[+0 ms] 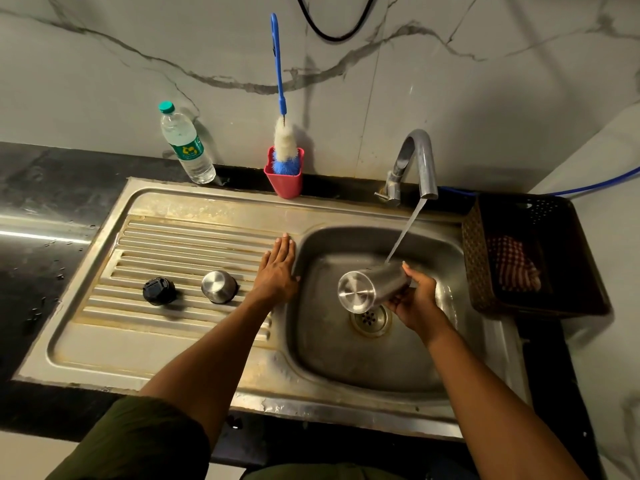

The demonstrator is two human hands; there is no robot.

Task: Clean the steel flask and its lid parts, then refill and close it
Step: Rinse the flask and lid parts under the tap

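My right hand (pixel 414 297) grips the steel flask (pixel 370 285) near its mouth and holds it tilted over the sink basin (pixel 346 358), base toward me. Water streams from the tap (pixel 420 161) onto the flask's upper side. My left hand (pixel 278 268) rests flat with straight fingers on the sink's rim between draining board and basin. On the ribbed draining board (pixel 166 244) lie the black inner lid (pixel 159 291) and the steel cap (pixel 219 286), side by side, apart from both hands.
A bottle brush with a blue handle (pixel 282 133) stands in a red cup (pixel 284 183) at the back edge. A plastic water bottle (pixel 187 143) stands left of it. A dark basket (pixel 533 258) with a checked cloth sits right of the basin.
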